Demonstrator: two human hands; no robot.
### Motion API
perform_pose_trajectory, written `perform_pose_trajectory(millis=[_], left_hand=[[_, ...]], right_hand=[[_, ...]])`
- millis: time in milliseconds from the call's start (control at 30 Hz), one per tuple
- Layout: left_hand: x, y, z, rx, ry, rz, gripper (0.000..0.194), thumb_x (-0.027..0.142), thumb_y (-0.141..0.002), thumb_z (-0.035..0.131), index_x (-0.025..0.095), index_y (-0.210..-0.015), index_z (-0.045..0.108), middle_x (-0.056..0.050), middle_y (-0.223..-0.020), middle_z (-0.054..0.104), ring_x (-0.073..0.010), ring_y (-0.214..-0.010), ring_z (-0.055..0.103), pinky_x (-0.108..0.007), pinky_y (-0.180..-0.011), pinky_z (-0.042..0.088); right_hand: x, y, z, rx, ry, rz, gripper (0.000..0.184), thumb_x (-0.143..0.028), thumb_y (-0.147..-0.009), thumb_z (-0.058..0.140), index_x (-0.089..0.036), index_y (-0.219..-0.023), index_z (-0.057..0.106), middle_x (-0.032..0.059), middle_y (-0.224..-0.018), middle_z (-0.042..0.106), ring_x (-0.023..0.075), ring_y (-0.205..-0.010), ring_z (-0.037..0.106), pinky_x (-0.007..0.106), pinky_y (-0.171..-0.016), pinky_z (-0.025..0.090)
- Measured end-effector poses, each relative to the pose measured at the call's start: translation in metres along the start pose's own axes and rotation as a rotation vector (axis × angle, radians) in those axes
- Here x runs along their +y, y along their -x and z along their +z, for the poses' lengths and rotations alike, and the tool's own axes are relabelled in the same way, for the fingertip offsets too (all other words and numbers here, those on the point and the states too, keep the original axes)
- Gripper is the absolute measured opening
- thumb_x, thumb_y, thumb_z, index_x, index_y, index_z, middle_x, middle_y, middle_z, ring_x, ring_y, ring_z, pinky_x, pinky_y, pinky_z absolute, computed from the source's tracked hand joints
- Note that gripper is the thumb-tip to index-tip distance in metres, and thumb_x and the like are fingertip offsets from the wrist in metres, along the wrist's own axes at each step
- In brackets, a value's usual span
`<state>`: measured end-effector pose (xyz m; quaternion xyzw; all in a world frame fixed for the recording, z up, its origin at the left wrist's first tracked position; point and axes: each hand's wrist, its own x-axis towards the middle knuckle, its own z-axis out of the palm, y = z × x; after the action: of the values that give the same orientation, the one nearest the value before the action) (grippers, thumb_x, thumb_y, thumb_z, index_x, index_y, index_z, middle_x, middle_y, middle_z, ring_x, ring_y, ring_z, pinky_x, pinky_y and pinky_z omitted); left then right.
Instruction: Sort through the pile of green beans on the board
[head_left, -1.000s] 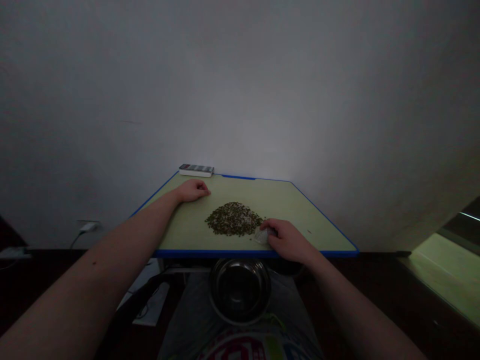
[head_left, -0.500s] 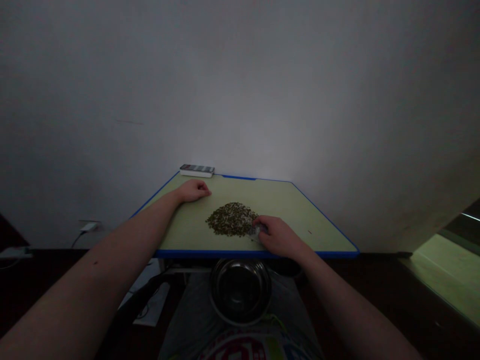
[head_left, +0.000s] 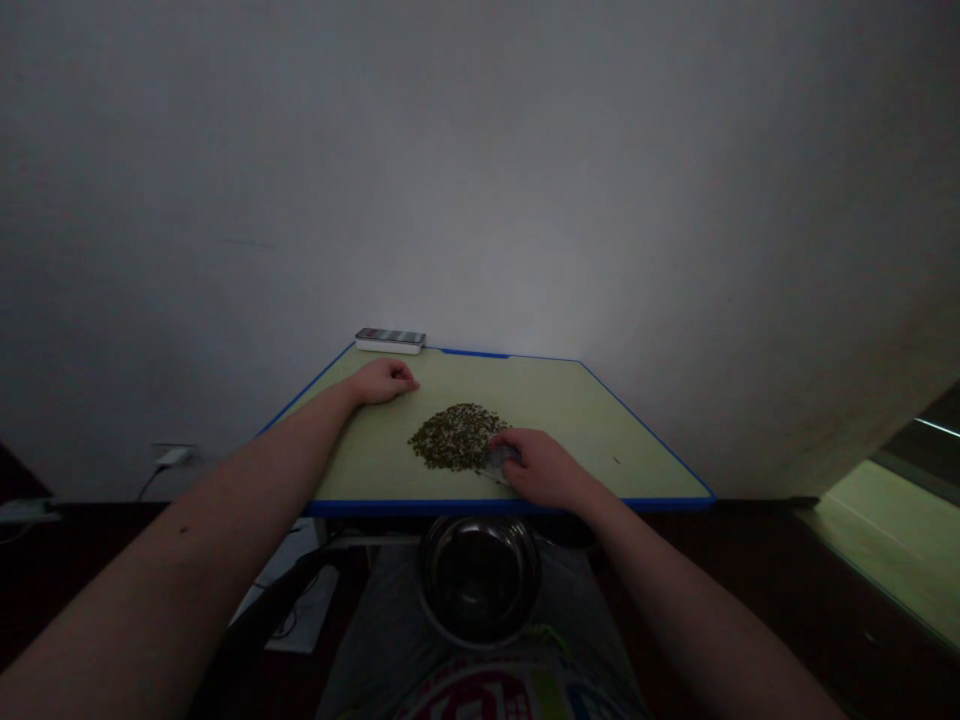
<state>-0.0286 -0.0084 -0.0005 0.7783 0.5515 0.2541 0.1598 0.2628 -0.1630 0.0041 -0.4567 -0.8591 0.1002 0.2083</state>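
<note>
A pile of small green-brown beans or seeds mixed with pale grains (head_left: 454, 437) lies on a pale yellow-green tabletop (head_left: 555, 400). My right hand (head_left: 538, 468) is at the pile's right edge, its fingers closed on a clear plastic piece (head_left: 496, 463) that touches the grains; its exact kind is hard to make out. My left hand (head_left: 381, 381) rests on the table beyond the pile's left side, fingers curled in with thumb and forefinger close together. Nothing shows in it.
A steel bowl (head_left: 480, 580) sits on my lap, just below the table's blue front edge (head_left: 450, 507). At the far left corner, a phone (head_left: 391, 335) lies on a white box (head_left: 388, 347) by the wall. A white plug (head_left: 174, 457) with a cord is in the wall at left.
My right hand has moved a little left with the clear plastic piece, further into the pile's right edge. My left hand stays in place; the view has shifted slightly.
</note>
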Motion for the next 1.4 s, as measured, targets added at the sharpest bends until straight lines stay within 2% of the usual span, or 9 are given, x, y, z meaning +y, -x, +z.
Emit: perform_pose_trajectory(millis=[533, 667, 833, 900, 967, 1033, 1167, 1267, 1400], left_hand=[[-0.003, -0.001, 0.001, -0.011, 0.022, 0.001, 0.035, 0.051, -0.059, 0.056, 0.018, -0.069, 0.061, -0.001, -0.064, 0.061, -0.0161, -0.063, 0.055, -0.026, -0.057, 0.041], [-0.003, -0.002, 0.001, -0.009, 0.019, 0.004, 0.035, 0.052, -0.059, 0.056, 0.018, -0.07, 0.061, 0.0, -0.064, 0.061, -0.0158, -0.062, 0.054, -0.026, -0.056, 0.041], [-0.002, -0.002, 0.001, -0.008, 0.0, 0.005, 0.035, 0.051, -0.059, 0.056, 0.018, -0.069, 0.061, 0.0, -0.064, 0.061, -0.0158, -0.063, 0.054, -0.026, -0.056, 0.04], [-0.003, -0.002, 0.001, -0.013, 0.004, 0.007, 0.034, 0.05, -0.06, 0.055, 0.018, -0.069, 0.061, 0.0, -0.063, 0.06, -0.0157, -0.063, 0.054, -0.025, -0.056, 0.04], [-0.003, -0.002, 0.001, -0.012, 0.01, 0.007, 0.034, 0.05, -0.06, 0.056, 0.018, -0.069, 0.061, 0.0, -0.064, 0.061, -0.0157, -0.064, 0.054, -0.026, -0.056, 0.041], [-0.004, -0.002, 0.001, -0.007, 0.018, 0.005, 0.034, 0.05, -0.059, 0.056, 0.018, -0.069, 0.061, 0.0, -0.064, 0.061, -0.0158, -0.063, 0.054, -0.026, -0.057, 0.041], [-0.004, -0.003, 0.001, -0.007, 0.013, 0.0, 0.035, 0.052, -0.06, 0.056, 0.019, -0.069, 0.06, -0.001, -0.064, 0.061, -0.0161, -0.063, 0.055, -0.026, -0.056, 0.041], [-0.004, -0.002, 0.001, -0.019, 0.006, -0.002, 0.037, 0.054, -0.06, 0.055, 0.019, -0.07, 0.06, -0.001, -0.065, 0.062, -0.0164, -0.064, 0.055, -0.026, -0.056, 0.041], [-0.004, -0.002, 0.001, -0.013, -0.011, 0.004, 0.037, 0.054, -0.061, 0.054, 0.019, -0.07, 0.059, 0.0, -0.064, 0.061, -0.016, -0.063, 0.054, -0.025, -0.055, 0.04]], right_hand=[[-0.022, 0.005, -0.005, -0.076, -0.035, -0.159, 0.037, -0.004, -0.065, 0.045, -0.017, -0.095, 0.063, 0.0028, -0.08, 0.063, 0.0128, -0.069, 0.051, 0.022, -0.065, 0.036], [-0.023, 0.007, -0.004, -0.087, -0.051, -0.178, 0.038, -0.005, -0.063, 0.045, -0.017, -0.094, 0.063, 0.0005, -0.071, 0.059, 0.0116, -0.064, 0.048, 0.022, -0.062, 0.035], [-0.018, 0.021, -0.006, -0.092, -0.095, -0.164, 0.039, -0.005, -0.063, 0.045, -0.018, -0.094, 0.064, -0.0004, -0.07, 0.058, 0.0114, -0.063, 0.048, 0.022, -0.061, 0.036], [-0.009, 0.029, -0.011, -0.052, -0.158, -0.116, 0.041, -0.005, -0.065, 0.044, -0.018, -0.098, 0.063, 0.0003, -0.074, 0.06, 0.0116, -0.065, 0.05, 0.022, -0.063, 0.038], [0.005, 0.036, -0.017, 0.059, -0.234, -0.065, 0.038, -0.008, -0.071, 0.045, -0.019, -0.103, 0.062, 0.0022, -0.082, 0.061, 0.0126, -0.072, 0.052, 0.024, -0.067, 0.04], [0.023, 0.04, -0.024, 0.177, -0.31, 0.023, 0.033, -0.017, -0.077, 0.047, -0.018, -0.108, 0.06, 0.0016, -0.076, 0.059, 0.0122, -0.066, 0.052, 0.024, -0.061, 0.041], [0.056, 0.041, -0.031, 0.38, -0.432, 0.141, 0.035, -0.026, -0.072, 0.057, -0.015, -0.105, 0.059, 0.0026, -0.074, 0.06, 0.0138, -0.066, 0.055, 0.027, -0.061, 0.045], [0.069, 0.041, -0.028, 0.475, -0.325, 0.175, 0.022, -0.027, -0.07, 0.059, -0.015, -0.088, 0.064, 0.0042, -0.072, 0.062, 0.0152, -0.064, 0.056, 0.029, -0.061, 0.045], [0.074, 0.04, -0.023, 0.47, -0.172, 0.127, 0.017, -0.024, -0.072, 0.055, -0.017, -0.082, 0.067, 0.0043, -0.075, 0.063, 0.0161, -0.071, 0.057, 0.03, -0.066, 0.045]])
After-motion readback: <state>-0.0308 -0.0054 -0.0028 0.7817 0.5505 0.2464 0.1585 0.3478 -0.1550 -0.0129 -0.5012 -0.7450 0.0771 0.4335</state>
